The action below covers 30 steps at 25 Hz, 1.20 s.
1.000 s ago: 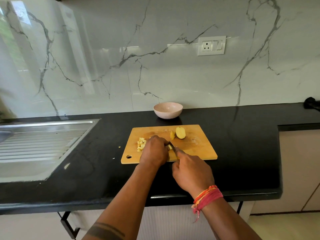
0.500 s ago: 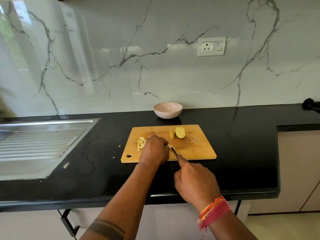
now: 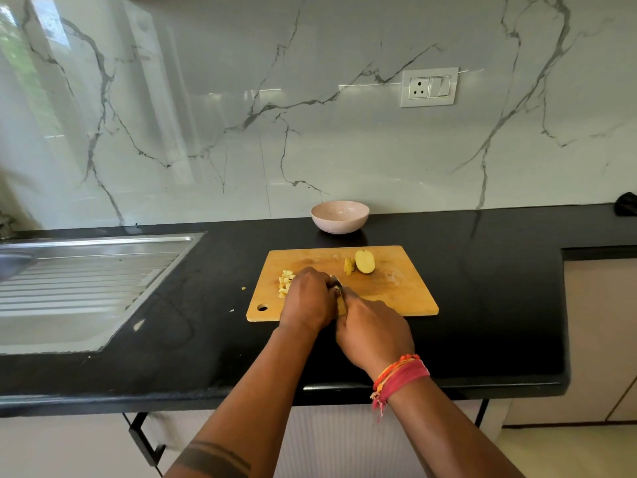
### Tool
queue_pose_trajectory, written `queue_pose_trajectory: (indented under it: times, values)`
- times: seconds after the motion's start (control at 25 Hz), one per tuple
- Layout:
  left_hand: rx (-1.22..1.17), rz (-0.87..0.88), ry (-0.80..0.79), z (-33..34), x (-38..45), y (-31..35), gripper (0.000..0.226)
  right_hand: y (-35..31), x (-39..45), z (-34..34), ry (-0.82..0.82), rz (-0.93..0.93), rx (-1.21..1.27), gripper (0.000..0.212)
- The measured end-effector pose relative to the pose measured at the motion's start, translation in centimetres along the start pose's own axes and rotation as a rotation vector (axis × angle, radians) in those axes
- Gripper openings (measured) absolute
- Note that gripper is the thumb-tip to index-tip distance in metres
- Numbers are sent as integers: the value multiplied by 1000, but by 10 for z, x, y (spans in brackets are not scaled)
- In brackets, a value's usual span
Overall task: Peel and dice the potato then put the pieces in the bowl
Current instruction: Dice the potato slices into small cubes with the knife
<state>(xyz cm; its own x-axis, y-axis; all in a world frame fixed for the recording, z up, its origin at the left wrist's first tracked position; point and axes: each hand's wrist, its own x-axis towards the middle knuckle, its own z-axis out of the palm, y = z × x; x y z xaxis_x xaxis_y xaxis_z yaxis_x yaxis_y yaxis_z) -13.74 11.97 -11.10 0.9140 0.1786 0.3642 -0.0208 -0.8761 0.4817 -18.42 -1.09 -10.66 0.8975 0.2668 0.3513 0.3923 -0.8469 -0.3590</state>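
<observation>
pale yellow potato flesh (image 3: 341,304) shows between the two hands, near the front edge of the cutting board (image 3: 406,291). the left hand (image 3: 307,298) curls its fingers over the piece, likely to steady it, while the right hand (image 3: 374,334) is wrapped round a knife (image 3: 337,283) whose blade meets it. diced pieces (image 3: 285,282) lie just left, a slice (image 3: 349,265) and a half potato (image 3: 364,261) wait farther back, and the bowl (image 3: 340,216) stands on the black table (image 3: 499,305), apparently empty.
</observation>
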Motion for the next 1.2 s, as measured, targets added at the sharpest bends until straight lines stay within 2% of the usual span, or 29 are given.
queue_pose_trajectory:
  times: [0.32, 0.52, 0.92, 1.2]
  values:
    - [10, -24, 48, 4, 1, 2, 21, 17, -34, -8, -14, -1, -27, 56]
    - [-24, -33, 44, 4, -2, -6, 28, 13, -29, -11, 22, 4, 27, 57]
    - [-33, -90, 78, 6, 1, -3, 16, 1, 7, -3, -49, -32, 16, 44]
    - [2, -85, 139, 9, -2, 4, 18, 18, -33, -14, -29, -35, 11, 56]
